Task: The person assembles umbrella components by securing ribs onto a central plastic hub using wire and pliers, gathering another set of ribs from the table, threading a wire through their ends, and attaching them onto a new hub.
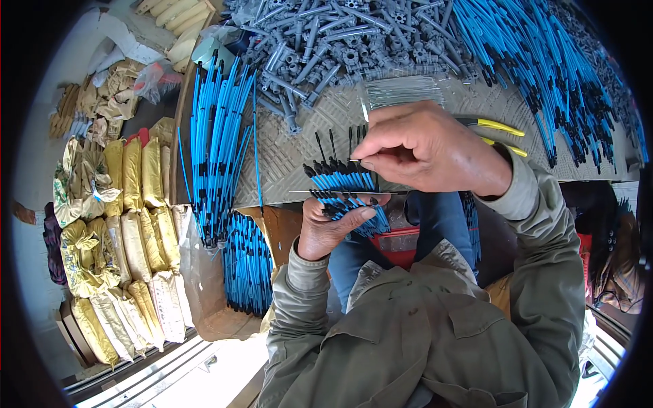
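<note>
My left hand (pixel 326 231) is closed round a bundle of thin blue rods with black ends (pixel 340 183), its thumb pressed across them. Thin black tips stick up from the far side of this bundle. A straight thin metal wire (pixel 299 192) crosses the bundle at the fingers; whether the hand grips it too is unclear. Over the bundle's far right edge, my right hand (pixel 425 149) pinches thumb and forefinger together beside the black tips. Whatever lies between those fingertips is too small to name.
Grey plastic fittings (pixel 340 41) heap up at the table's back. Blue rods with black ends lie in piles at left (pixel 218 143) and right (pixel 537 75). Thin metal wires (pixel 405 90) and yellow-handled pliers (pixel 500 127) rest beyond my right hand. Yellow packages (pixel 132 177) stack up far left.
</note>
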The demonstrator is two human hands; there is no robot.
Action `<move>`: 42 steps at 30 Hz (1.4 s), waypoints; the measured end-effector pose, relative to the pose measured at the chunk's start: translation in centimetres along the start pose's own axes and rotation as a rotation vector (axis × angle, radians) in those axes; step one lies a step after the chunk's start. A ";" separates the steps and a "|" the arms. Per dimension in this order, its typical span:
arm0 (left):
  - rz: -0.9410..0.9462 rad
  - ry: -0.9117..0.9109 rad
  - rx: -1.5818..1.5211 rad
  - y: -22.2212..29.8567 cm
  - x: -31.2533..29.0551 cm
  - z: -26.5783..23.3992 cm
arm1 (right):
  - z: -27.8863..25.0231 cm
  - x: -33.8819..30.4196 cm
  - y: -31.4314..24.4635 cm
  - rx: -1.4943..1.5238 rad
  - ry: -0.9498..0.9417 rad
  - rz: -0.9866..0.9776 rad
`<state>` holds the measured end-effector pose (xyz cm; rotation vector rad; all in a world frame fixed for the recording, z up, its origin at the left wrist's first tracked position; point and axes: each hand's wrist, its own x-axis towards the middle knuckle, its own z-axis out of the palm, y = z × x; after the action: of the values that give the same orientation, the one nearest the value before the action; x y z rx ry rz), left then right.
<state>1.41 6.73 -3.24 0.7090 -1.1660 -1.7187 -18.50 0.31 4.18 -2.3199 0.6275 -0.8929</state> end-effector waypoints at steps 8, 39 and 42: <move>0.026 -0.049 0.010 -0.8 -0.1 -0.8 | 1.3 0.0 0.8 0.212 0.107 0.017; -0.072 -0.093 0.029 0.1 -0.1 -0.6 | 1.7 0.8 0.9 0.312 -0.061 0.082; -0.018 -0.171 0.200 0.3 0.1 -1.1 | 1.9 1.1 0.8 0.299 -0.039 0.050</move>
<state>2.42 6.17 -3.36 0.7039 -1.4697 -1.7192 -16.58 -0.32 2.99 -2.0403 0.4956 -0.8532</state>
